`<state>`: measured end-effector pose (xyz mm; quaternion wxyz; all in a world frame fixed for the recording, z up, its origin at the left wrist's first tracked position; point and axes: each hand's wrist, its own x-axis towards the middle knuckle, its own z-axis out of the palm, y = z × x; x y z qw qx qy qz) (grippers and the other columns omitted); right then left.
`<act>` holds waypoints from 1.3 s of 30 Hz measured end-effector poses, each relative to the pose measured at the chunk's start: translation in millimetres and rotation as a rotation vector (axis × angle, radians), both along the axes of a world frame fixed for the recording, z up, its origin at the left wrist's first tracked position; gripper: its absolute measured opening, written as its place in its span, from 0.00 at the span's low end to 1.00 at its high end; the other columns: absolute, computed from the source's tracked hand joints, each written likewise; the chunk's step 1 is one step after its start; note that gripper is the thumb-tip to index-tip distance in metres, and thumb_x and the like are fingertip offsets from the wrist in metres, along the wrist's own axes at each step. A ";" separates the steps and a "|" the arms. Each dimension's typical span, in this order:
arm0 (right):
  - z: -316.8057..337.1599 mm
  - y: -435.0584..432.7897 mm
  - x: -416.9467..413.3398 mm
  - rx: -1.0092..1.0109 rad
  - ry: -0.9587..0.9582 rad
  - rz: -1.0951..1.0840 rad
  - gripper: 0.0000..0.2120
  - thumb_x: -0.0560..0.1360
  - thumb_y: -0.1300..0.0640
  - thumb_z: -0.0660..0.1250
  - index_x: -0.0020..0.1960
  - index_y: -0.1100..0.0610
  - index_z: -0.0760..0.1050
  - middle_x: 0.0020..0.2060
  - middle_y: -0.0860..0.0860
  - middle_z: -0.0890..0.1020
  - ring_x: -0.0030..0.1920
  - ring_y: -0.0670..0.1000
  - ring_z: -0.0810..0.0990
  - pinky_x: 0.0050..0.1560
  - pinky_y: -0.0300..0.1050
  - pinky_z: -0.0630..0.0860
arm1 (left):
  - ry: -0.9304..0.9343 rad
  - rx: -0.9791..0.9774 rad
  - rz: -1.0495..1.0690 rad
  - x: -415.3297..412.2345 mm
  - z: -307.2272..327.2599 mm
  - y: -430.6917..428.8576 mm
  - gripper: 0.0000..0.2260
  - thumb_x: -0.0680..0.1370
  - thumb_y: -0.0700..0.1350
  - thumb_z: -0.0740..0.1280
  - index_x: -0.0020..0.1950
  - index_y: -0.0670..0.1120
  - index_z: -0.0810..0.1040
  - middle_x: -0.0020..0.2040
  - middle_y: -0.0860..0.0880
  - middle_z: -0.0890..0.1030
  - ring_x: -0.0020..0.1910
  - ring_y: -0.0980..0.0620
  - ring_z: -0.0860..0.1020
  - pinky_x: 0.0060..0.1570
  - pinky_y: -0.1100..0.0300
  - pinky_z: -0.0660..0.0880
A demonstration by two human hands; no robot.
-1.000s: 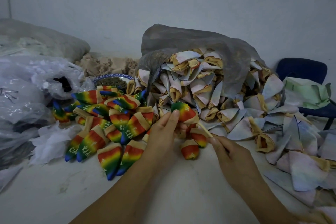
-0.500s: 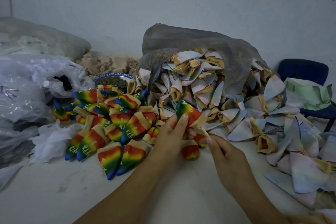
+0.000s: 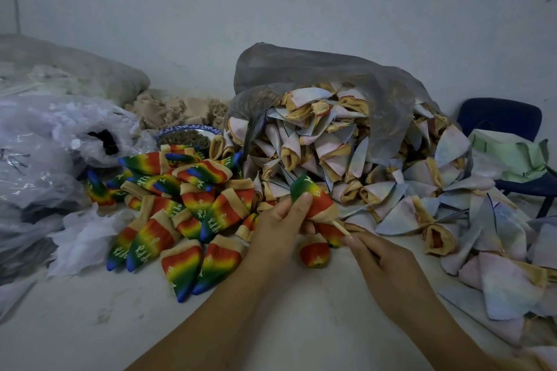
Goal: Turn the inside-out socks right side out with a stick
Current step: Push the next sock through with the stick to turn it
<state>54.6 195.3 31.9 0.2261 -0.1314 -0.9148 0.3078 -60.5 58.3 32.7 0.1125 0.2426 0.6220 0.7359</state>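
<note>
The rainbow sock (image 3: 312, 200), printed with white lettering too partial to read, sits on the stick (image 3: 340, 227) above the white table (image 3: 90, 325). The left hand (image 3: 281, 224) closes its fingers around the sock; the right hand (image 3: 379, 259) pinches the stick's near end. Finished rainbow socks (image 3: 180, 211) lie left; pale inside-out socks (image 3: 346, 153) spill from a grey bag (image 3: 301, 69) against a white wall (image 3: 271, 3).

Both forearms bare — no sleeves, left hand (image 3: 278, 227) and right hand (image 3: 381, 262) apparently ungloved, short-nailed fingers (image 3: 303, 205).
</note>
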 end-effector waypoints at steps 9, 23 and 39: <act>-3.3 -21.6 -10.8 -0.222 0.124 0.025 0.11 0.79 0.49 0.59 0.53 0.43 0.80 0.45 0.34 0.79 0.50 0.27 0.73 0.45 0.20 0.66 | 0.035 0.046 0.051 13.3 0.5 11.7 0.17 0.72 0.63 0.62 0.37 0.52 0.81 0.34 0.52 0.84 0.37 0.57 0.83 0.39 0.72 0.75; 9.6 0.4 1.5 0.119 0.060 0.054 0.17 0.76 0.40 0.52 0.55 0.38 0.77 0.37 0.25 0.73 0.42 0.33 0.74 0.33 0.33 0.66 | -0.046 0.052 0.050 1.0 0.6 3.0 0.24 0.70 0.64 0.64 0.47 0.44 0.83 0.37 0.48 0.85 0.36 0.55 0.82 0.42 0.62 0.80; -3.2 -13.5 -13.5 -0.081 0.095 0.081 0.12 0.80 0.51 0.57 0.58 0.44 0.77 0.47 0.34 0.77 0.51 0.30 0.73 0.47 0.21 0.66 | -0.030 -0.132 0.018 13.2 0.4 7.5 0.22 0.72 0.66 0.60 0.36 0.48 0.78 0.26 0.53 0.76 0.30 0.59 0.76 0.39 0.64 0.71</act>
